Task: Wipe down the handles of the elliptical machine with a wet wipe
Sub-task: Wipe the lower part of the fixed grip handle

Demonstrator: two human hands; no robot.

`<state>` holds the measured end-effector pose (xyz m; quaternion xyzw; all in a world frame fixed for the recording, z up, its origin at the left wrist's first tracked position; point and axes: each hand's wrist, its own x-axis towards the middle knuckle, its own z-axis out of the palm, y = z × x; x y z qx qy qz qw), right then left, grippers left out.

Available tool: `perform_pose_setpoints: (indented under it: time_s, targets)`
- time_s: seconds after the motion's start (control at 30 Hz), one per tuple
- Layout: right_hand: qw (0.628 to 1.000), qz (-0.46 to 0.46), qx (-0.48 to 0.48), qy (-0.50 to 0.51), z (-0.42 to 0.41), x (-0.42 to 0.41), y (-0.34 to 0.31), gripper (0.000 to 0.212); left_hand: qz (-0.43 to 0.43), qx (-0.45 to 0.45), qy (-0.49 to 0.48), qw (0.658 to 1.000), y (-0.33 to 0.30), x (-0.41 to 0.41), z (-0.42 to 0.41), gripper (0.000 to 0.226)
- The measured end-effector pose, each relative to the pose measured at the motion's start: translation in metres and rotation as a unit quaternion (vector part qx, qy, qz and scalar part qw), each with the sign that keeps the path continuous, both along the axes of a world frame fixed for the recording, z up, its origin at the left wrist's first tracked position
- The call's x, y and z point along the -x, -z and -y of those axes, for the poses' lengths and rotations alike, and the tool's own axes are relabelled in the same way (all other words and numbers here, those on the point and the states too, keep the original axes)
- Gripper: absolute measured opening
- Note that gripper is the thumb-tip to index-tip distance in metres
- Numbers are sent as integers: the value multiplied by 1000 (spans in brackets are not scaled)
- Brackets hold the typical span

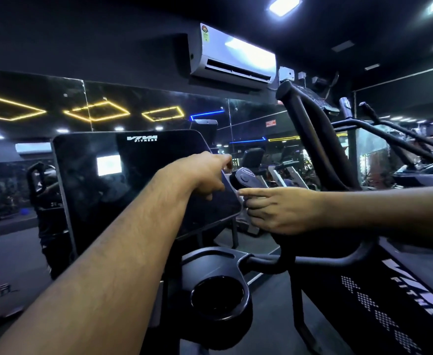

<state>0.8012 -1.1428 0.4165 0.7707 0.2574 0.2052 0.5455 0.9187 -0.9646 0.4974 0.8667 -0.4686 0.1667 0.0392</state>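
Observation:
The elliptical's short inner handle (246, 178), black with a grey button cap, stands just right of the console screen (133, 190). My right hand (284, 210) comes in from the right and wraps its fingers around that handle below the cap, with the index finger stretched out to the left. My left hand (209, 174) reaches across the screen to its right edge, fingers curled down beside the handle cap. Whether it holds anything is hidden. No wet wipe shows clearly. The tall black moving handle (312, 131) rises behind my right hand.
A round cup holder (218, 297) and a curved black bar (312, 263) lie below the hands. A machine panel with white lettering (415, 293) fills the lower right. A mirror wall (56, 103) and an air conditioner (233, 57) are ahead, with other gym machines at right.

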Motion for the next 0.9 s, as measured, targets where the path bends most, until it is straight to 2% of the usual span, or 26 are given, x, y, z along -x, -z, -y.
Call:
perform_pose_setpoints:
  time_s: [0.1,0.17,0.2,0.23,0.27,0.33,0.37,0.4,0.43,0.47,0.57,0.63,0.7,0.73,0.8,0.83,0.9]
  targets:
    - [985,-68,-151,-38,19,25,0,40,5,-8,40,999,-2,8,-2,50]
    - [953,-37,-294,-63,28,33,12,37,16,-19,51,998,-2,14,-4,52]
    - [916,5,-391,-90,28,34,21,40,16,-22,54,998,-2,18,-4,53]
    - [862,66,-486,-130,26,33,30,44,15,-22,55,998,-2,20,-5,55]
    - [793,139,-568,-172,21,31,38,44,20,-23,56,998,-3,22,-5,56]
    - [666,254,-670,-206,2,18,48,40,36,-29,58,997,-3,24,-7,57]
    - [625,275,-701,-205,-8,9,52,39,41,-32,59,997,-4,25,-6,59]
    - [603,279,-721,-197,-18,-2,57,39,43,-35,59,997,-4,26,-6,60]
    - [605,279,-725,-174,-27,-13,67,42,40,-39,58,997,-4,26,-5,62]
    - [628,281,-713,-135,-34,-25,79,48,36,-40,55,997,-4,26,-5,63]
    - [739,314,-595,-5,-39,-38,109,73,29,-48,47,997,-2,22,-3,65]
    - [772,312,-552,48,-38,-28,122,81,28,-48,53,997,-1,21,-2,65]
    - [788,305,-531,68,-31,-18,136,85,28,-47,57,997,-2,21,-1,64]
    - [786,302,-536,67,-29,-14,142,86,26,-47,58,997,-2,21,-1,64]
    - [754,294,-585,46,-27,-12,151,87,21,-49,58,997,-1,21,0,63]
    - [726,293,-622,25,-31,-12,149,85,17,-50,58,997,-1,21,0,63]
    - [641,286,-712,13,-39,-16,129,78,14,-48,57,997,-1,20,0,65]
